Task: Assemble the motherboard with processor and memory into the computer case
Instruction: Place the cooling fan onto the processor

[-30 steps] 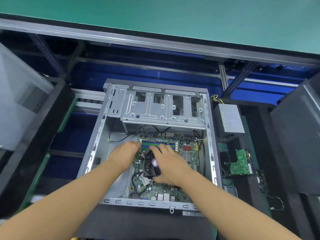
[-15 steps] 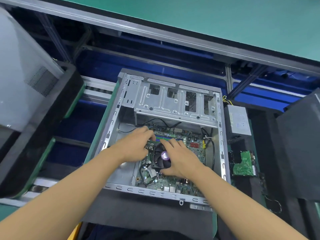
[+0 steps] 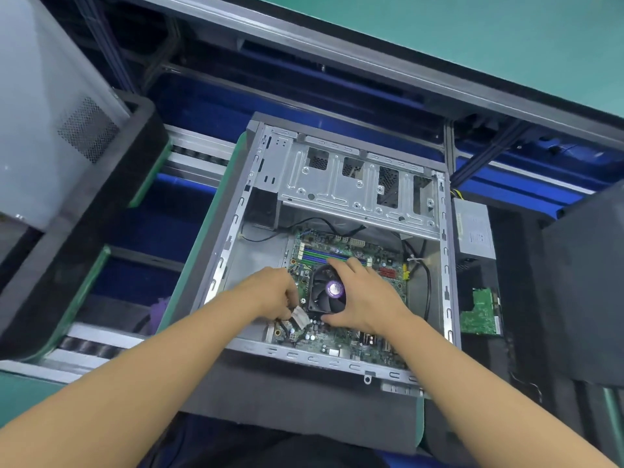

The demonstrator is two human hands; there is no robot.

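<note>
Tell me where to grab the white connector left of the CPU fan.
Pinch the white connector by its plastic housing, not by the black wires trailing off its lower left. Come from above on the left, as the left hand does: the fan crowds the connector's right side, while the case floor to the left leaves room for fingers.

Cannot see the right half of the cooler fan (image 3: pixel 320 288), nor the motherboard (image 3: pixel 337 248) beneath, covered by the right hand (image 3: pixel 366 293); cannot tell gripping from resting there. Cannot see the fingertips of the left hand (image 3: pixel 271 292), curled under, pinching the white connector (image 3: pixel 301 317). Cannot read the power supply (image 3: pixel 473 231) label beside the right wall of the computer case (image 3: pixel 447 265): too small. Pale panel (image 3: pixel 40 113), far left: blurred, cut off.
</note>
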